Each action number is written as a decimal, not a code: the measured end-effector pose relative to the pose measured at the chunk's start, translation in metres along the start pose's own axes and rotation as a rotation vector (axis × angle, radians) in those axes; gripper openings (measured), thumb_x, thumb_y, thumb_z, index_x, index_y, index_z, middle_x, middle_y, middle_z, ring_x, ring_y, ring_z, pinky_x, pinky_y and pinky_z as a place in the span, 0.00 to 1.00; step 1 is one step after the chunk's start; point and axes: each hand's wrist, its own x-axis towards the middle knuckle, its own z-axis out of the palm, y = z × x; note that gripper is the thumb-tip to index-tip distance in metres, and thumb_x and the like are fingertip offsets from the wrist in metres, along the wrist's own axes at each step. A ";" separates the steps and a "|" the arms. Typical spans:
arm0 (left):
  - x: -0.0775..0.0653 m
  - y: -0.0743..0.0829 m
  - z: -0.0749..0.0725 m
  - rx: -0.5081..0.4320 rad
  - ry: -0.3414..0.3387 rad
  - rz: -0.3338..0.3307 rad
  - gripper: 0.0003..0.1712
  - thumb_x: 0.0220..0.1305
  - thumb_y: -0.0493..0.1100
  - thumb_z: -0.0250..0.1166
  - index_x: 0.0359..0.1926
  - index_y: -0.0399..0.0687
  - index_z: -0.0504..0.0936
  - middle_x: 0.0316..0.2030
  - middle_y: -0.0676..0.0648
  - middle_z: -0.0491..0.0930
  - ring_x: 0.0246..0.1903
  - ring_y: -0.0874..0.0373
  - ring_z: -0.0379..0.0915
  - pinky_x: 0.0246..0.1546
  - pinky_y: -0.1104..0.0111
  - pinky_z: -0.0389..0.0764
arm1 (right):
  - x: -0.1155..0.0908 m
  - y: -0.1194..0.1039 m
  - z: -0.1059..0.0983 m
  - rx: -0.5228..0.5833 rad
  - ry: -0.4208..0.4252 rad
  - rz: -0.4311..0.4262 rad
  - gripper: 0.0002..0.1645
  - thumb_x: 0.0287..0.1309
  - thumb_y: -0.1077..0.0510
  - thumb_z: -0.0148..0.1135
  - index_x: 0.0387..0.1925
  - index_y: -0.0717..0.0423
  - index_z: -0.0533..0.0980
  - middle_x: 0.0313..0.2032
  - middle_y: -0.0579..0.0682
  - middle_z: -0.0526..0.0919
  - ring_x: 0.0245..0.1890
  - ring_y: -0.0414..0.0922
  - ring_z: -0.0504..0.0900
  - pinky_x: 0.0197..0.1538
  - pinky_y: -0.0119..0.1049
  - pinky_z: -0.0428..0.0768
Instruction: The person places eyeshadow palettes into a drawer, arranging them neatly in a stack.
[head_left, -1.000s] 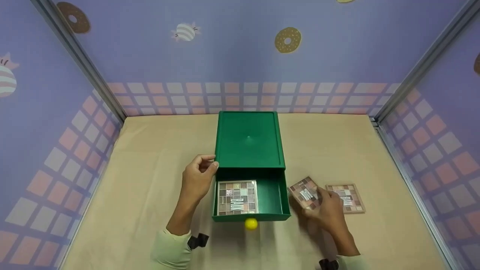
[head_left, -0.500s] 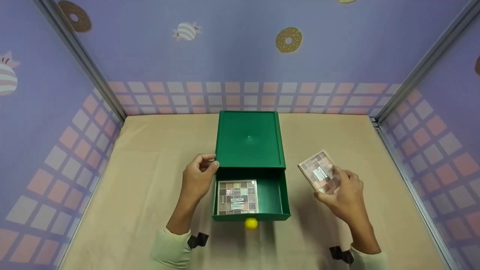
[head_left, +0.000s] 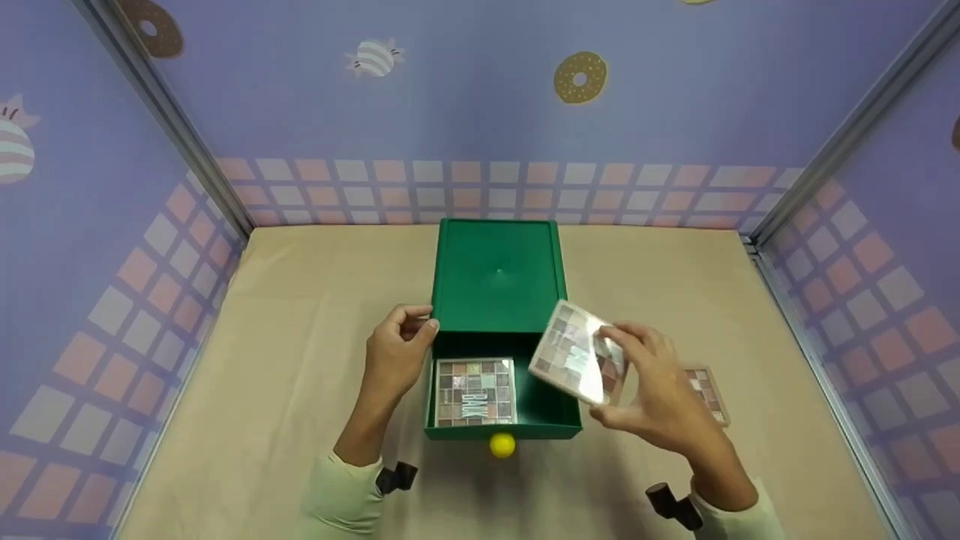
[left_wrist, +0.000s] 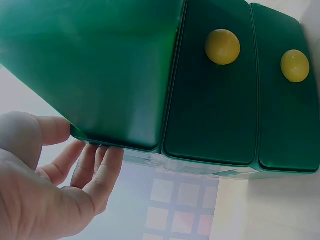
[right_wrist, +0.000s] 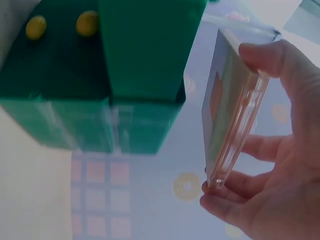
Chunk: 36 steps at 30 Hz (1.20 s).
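A green drawer cabinet [head_left: 498, 274] stands mid-table, its top drawer [head_left: 551, 433] pulled out by its yellow knob side toward me. One eyeshadow palette [head_left: 474, 391] lies flat in the drawer's left half. My left hand [head_left: 397, 352] holds the cabinet's front left corner; in the left wrist view its thumb meets the corner and its fingers [left_wrist: 107, 172] touch the side. My right hand [head_left: 660, 397] grips a second eyeshadow palette [head_left: 574, 356] by its edges, tilted, above the drawer's right side. In the right wrist view this palette [right_wrist: 232, 110] appears edge-on between thumb and fingers.
A third palette [head_left: 705, 390] lies on the cream tablecloth to the right, partly hidden by my right hand. Two closed lower drawers with yellow knobs [left_wrist: 222, 47] show in the left wrist view. Patterned purple walls [head_left: 480, 112] enclose the table.
My right hand has lifted the palette from beside the drawer, swung it right and up, then brought it left over the drawer. My left hand stays at the cabinet corner.
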 end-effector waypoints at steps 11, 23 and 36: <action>0.000 0.000 0.001 0.002 0.006 -0.002 0.17 0.71 0.47 0.62 0.57 0.50 0.82 0.46 0.47 0.85 0.45 0.53 0.78 0.48 0.61 0.79 | 0.012 -0.032 0.024 0.018 -0.170 -0.208 0.56 0.33 0.50 0.85 0.69 0.47 0.71 0.71 0.56 0.67 0.69 0.57 0.66 0.61 0.57 0.78; -0.001 0.000 0.002 -0.002 0.009 -0.010 0.17 0.72 0.47 0.62 0.58 0.50 0.82 0.47 0.46 0.84 0.47 0.53 0.78 0.50 0.58 0.80 | 0.031 -0.048 0.038 0.039 -0.287 -0.209 0.44 0.37 0.49 0.81 0.62 0.43 0.78 0.72 0.56 0.66 0.71 0.55 0.64 0.63 0.58 0.76; -0.001 -0.001 0.003 -0.013 0.011 0.007 0.17 0.71 0.47 0.62 0.57 0.50 0.82 0.45 0.46 0.84 0.45 0.53 0.78 0.47 0.59 0.80 | 0.054 -0.066 0.050 0.003 -0.383 -0.345 0.37 0.48 0.48 0.79 0.61 0.50 0.80 0.69 0.52 0.71 0.73 0.56 0.62 0.67 0.55 0.74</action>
